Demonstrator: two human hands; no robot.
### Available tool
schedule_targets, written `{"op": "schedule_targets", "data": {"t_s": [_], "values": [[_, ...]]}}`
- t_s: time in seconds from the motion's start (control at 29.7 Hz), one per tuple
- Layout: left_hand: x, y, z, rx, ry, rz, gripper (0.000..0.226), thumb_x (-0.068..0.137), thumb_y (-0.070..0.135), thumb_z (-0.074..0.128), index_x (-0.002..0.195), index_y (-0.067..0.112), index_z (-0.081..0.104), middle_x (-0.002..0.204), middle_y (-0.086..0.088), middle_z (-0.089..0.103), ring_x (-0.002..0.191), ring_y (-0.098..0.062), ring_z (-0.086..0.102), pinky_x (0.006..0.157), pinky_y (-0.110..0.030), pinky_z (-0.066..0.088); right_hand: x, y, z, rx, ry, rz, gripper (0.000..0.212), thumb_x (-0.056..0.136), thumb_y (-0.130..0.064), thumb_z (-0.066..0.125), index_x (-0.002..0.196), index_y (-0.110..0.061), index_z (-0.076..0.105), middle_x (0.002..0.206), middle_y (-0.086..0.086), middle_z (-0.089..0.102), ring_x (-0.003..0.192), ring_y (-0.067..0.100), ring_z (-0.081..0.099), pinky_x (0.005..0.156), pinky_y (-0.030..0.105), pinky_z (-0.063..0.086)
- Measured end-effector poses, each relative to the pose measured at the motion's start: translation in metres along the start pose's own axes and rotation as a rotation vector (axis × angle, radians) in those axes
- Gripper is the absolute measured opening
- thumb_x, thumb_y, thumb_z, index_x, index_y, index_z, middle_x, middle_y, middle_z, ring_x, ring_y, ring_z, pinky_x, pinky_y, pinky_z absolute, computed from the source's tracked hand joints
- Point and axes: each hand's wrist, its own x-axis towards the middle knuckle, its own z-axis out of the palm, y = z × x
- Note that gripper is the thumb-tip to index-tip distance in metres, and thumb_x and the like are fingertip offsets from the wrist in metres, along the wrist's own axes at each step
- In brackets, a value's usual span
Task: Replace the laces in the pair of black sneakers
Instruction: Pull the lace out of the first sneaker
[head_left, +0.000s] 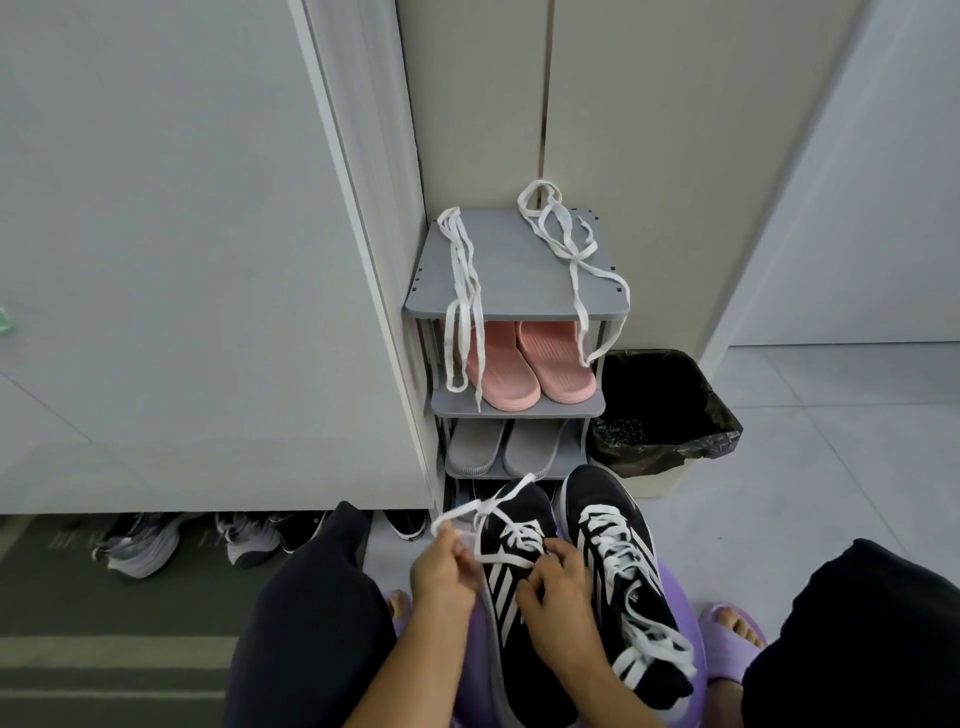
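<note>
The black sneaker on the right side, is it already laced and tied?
Laced but not tied. A white lace crosses between the eyelets of the right sneaker, and its ends lie loose near the heel.

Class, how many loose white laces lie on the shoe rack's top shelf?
2: the left lace hangs over the front edge; the right lace lies tangled, trailing off the right corner.

Open tiled floor (831, 467) at right; shoe rack (514, 270) and lined bin (670, 415) just beyond the sneakers (608, 499).
</note>
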Motion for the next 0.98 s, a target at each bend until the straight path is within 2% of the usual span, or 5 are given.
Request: {"op": "schedule_targets", "data": {"t_s": [0.24, 0.34, 0.51, 0.78, 0.98], "values": [[-0.02, -0.003, -0.006, 0.615, -0.123, 0.265, 0.017, 0.09, 0.015, 0.059, 0.075, 0.008, 0.056, 0.054, 0.002, 0.052, 0.045, -0.006, 0.047, 0.044, -0.018, 0.034, -0.004, 0.0, -0.005, 0.195, 0.011, -0.049, 0.01, 0.089, -0.042, 0.053, 0.091, -0.032, 0.056, 0.122, -0.002, 0.041, 0.113, 0.001, 0.039, 0.097, 0.01, 0.026], [-0.022, -0.03, -0.016, 0.81, -0.063, 0.354, 0.027, 0.08, 0.019, 0.071, 0.096, 0.014, 0.05, 0.094, -0.009, 0.06, 0.08, -0.015, 0.059, 0.065, -0.023, 0.043, 0.01, 0.0, -0.015, 0.063, 0.069, 0.013, 0.024, 0.097, -0.018, 0.045, 0.117, -0.013, 0.056, 0.118, 0.003, 0.049, 0.105, 0.009, 0.046, 0.086, 0.008, 0.025], [-0.029, -0.045, -0.024, 0.919, -0.07, 0.491, 0.046, 0.075, 0.009, 0.07, 0.116, 0.02, 0.051, 0.112, 0.001, 0.038, 0.115, -0.023, 0.045, 0.102, -0.035, 0.038, 0.036, -0.012, -0.025, -0.244, -0.074, 0.09, 0.017, 0.09, -0.021, 0.056, 0.102, -0.009, 0.059, 0.112, 0.005, 0.051, 0.104, 0.021, 0.053, 0.09, 0.025, 0.039], [-0.045, -0.048, -0.021, 1.153, -0.164, 0.513, 0.082, 0.056, 0.039, 0.044, 0.136, 0.023, 0.039, 0.15, 0.006, 0.023, 0.136, -0.017, 0.02, 0.097, -0.022, 0.021, 0.05, -0.024, -0.038, -0.331, -0.16, 0.052, 0.013, 0.087, -0.011, 0.046, 0.074, -0.013, 0.048, 0.095, 0.011, 0.066, 0.084, 0.022, 0.058, 0.067, 0.024, 0.039], [-0.045, -0.05, -0.023, 0.992, -0.11, 0.475, 0.061, 0.08, 0.01, 0.062, 0.137, 0.016, 0.042, 0.149, -0.001, 0.031, 0.138, -0.02, 0.024, 0.109, -0.027, 0.021, 0.052, -0.026, -0.047, -0.128, -0.201, 0.094, 0.018, 0.086, -0.019, 0.06, 0.073, -0.017, 0.048, 0.082, 0.002, 0.06, 0.079, 0.015, 0.056, 0.065, 0.021, 0.042]]}}
